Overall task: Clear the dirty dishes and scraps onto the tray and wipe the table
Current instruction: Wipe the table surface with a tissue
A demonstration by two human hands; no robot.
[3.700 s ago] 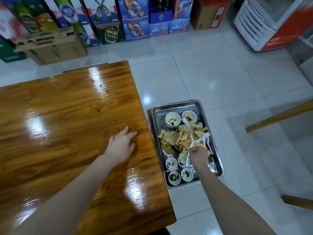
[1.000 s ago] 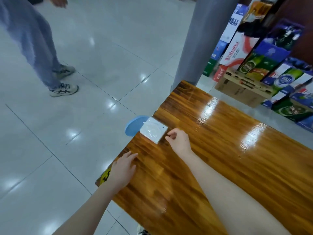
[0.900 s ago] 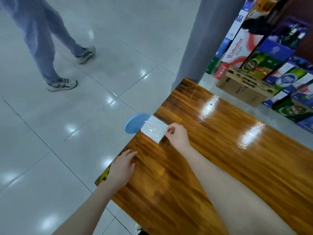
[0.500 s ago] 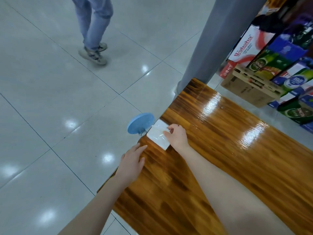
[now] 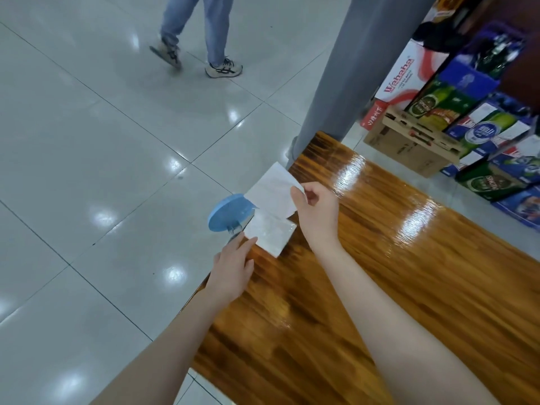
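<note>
While the tissue sheet hangs from the right hand, head view: thumb and forefinger pinch its near corner above the table's left edge.
Left hand: fingers straight, tips on the near corner of the tissue pack, steadying it, I judge.
Tissue pack: flat at the left edge of the table, with a blue stool just beyond that edge, lower down.
Tray: not in view.
Risk: the pack lies right at the edge, so a sharp pull could drag it off onto the floor. The thin sheet could also tear or bring a second one along.
Count: two hands, one pack, one loose sheet, one table, one stool, one passer-by on the tiles.
</note>
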